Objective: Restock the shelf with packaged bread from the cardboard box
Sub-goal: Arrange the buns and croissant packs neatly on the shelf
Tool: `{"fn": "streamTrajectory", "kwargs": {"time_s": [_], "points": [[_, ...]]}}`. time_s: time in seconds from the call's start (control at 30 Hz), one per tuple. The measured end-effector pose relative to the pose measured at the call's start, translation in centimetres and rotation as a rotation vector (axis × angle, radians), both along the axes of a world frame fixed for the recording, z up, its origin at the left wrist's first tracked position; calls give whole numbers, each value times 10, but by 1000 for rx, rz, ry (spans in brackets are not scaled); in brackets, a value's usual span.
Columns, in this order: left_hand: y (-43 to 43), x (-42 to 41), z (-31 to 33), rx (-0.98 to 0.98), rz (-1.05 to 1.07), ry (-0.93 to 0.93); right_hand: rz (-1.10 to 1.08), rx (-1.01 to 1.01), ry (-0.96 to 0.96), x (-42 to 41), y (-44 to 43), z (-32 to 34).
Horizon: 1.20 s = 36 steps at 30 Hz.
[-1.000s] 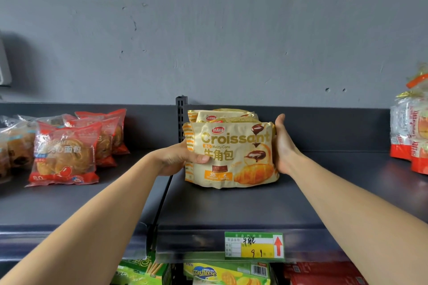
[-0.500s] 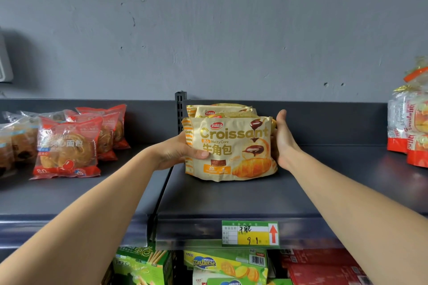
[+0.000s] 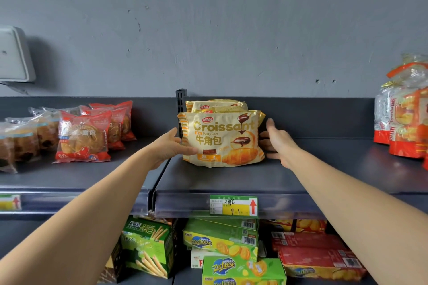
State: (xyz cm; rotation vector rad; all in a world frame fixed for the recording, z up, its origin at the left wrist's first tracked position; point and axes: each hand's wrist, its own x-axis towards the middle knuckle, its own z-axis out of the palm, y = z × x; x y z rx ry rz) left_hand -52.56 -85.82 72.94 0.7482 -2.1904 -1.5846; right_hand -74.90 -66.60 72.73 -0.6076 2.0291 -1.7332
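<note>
Left hand [image 3: 170, 147] pinches the upright yellow croissant pack's [image 3: 222, 139] left edge; right hand [image 3: 276, 140], fingers straight, is just beside it.

Position: worn on the person's head, before the dark grey metal shelf [image 3: 231, 180].
Facing: forward, slightly downward, toward the grey painted wall [image 3: 208, 30].
Nearness: close, shelf within reach.
</note>
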Motion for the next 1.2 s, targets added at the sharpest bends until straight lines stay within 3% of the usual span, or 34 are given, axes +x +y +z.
{"fn": "streamTrajectory", "kwargs": {"time_s": [0.17, 0.43, 0.67, 1.2], "points": [[19, 11, -7, -194, 140, -171, -5, 61, 105, 8, 18, -7], [57, 21, -13, -566, 293, -269, 54, 213, 400, 25, 42, -15], [83, 25, -5, -824, 240, -279, 13, 321, 546, 44, 77, -8], [178, -29, 13, -1062, -42, -214, -209, 602, 659, 37, 222, 6]]}}
